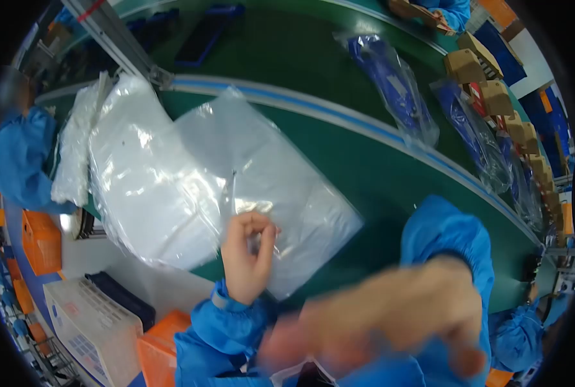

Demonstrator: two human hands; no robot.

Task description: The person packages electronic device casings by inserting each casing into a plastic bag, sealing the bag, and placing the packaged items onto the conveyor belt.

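My left hand (249, 255) is closed, its fingers curled and pinching at the edge of a clear plastic bag (300, 206). That bag lies flat on the green work surface, to the right of a stack of clear plastic bags (149, 174) that it partly overlaps. My right hand (391, 316) is close to the camera in front of my body, smeared by motion. Its fingers are too blurred to show whether they hold anything.
Beyond a metal rail, a green belt (287, 64) carries blue items in clear bags (391, 84). A metal post (116, 42) stands at the upper left. Brown cardboard boxes (465, 66) line the right. A white crate (94, 329) and co-workers in blue sleeves (23, 158) are nearby.
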